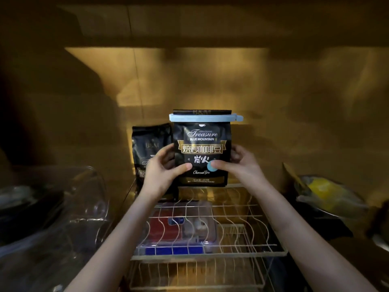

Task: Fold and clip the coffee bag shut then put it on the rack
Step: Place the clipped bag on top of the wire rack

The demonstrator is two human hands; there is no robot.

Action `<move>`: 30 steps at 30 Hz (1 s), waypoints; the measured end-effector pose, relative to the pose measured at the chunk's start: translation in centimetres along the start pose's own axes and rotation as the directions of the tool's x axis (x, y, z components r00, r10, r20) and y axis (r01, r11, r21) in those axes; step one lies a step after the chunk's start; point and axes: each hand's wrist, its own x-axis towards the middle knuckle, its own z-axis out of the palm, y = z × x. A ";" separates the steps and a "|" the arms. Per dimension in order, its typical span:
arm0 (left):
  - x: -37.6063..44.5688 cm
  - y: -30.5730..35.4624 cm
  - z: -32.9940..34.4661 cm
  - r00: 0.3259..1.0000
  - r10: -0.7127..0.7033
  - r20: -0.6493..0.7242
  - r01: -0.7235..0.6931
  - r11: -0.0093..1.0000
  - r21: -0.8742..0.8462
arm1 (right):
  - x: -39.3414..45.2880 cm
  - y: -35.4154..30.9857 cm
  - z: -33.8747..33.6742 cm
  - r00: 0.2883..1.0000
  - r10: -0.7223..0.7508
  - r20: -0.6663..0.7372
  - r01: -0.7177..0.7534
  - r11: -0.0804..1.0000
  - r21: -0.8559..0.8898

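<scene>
Coffee bag (201,152) stands upright at the far edge of the wire rack (231,209), its folded top closed by a blue clip (205,118). Left hand (162,167) at 9 o'clock and right hand (237,163) at 3 o'clock both grasp it; a second bag (147,148) stands just beside, at 9 o'clock.

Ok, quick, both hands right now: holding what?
Left hand: closed on the left side of the clipped coffee bag.
Right hand: closed on the bag's right side.

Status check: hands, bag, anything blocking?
Left hand, right hand both gripping coffee bag. Clip on, bag upright at rack back. Second bag close left.
</scene>
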 end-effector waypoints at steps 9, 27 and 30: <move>1.5 -6.5 3.0 0.995 -0.090 -0.035 0.094 0.989 0.113 | 3.2 7.3 -0.3 0.992 0.125 -0.012 -0.125 0.987 -0.100; 0.2 -11.1 7.1 0.997 0.076 -0.021 -0.062 0.920 0.387 | 4.1 11.6 0.6 0.982 0.187 0.031 -0.184 0.980 -0.081; 0.4 -11.6 7.3 0.998 0.051 -0.032 -0.036 0.928 0.371 | 4.0 11.9 0.8 0.981 0.193 -0.006 -0.192 0.977 -0.090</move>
